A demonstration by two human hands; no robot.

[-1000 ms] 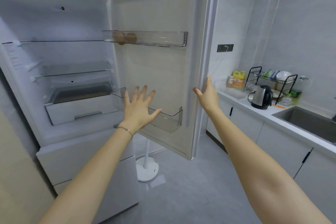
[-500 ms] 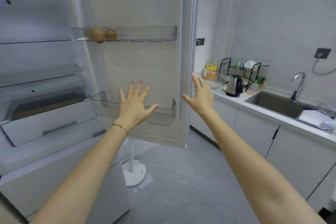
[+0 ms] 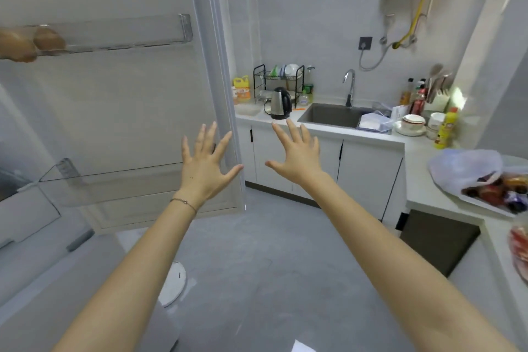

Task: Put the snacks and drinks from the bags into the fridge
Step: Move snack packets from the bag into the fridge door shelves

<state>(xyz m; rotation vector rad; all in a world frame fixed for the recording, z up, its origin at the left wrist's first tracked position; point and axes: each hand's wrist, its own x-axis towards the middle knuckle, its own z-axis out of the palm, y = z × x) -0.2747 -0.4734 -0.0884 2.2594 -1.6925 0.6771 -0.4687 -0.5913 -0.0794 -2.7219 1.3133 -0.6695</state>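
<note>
Head view: your left hand (image 3: 204, 171) and right hand (image 3: 297, 160) are both raised with fingers (image 3: 294, 130) spread straight, holding nothing. The left is in front of the free edge of the fridge door (image 3: 128, 111), the right clear of it. The door stands wide, so its lower shelf (image 3: 114, 188) can take goods. The snacks (image 3: 497, 188) lie in the plastic bag (image 3: 463, 163) on the tabletop (image 3: 420, 180) at your right — well apart from both hands — so fetching them looks like the next step.
</note>
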